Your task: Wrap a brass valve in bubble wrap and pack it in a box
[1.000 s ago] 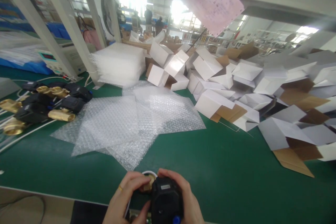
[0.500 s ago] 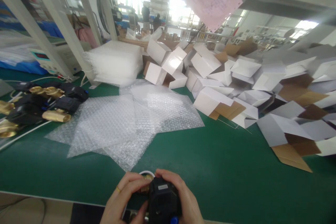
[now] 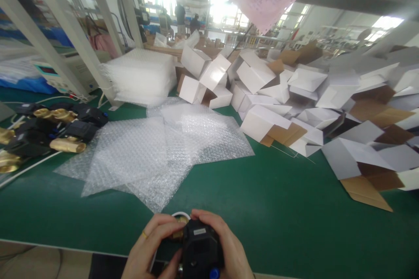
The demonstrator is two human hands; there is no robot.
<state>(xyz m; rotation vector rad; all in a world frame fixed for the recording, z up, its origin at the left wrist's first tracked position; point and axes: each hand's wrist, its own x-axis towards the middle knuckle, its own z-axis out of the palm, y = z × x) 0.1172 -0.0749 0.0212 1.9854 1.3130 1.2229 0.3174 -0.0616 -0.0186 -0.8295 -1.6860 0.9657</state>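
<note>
Curled snugly round a black housing (image 3: 200,246), the right hand (image 3: 231,244) holds it on the person's side of the bubble-wrap sheets (image 3: 131,152), while the left hand (image 3: 145,244) pinches the brass fitting (image 3: 178,234) beside it. Supporting both parts together seems wise, since the housing looks bulky and could tip if held by one side. Fingertips would do best kept off the blue knob (image 3: 214,273), with the white cable (image 3: 181,214) left slack, unpinched.
</note>
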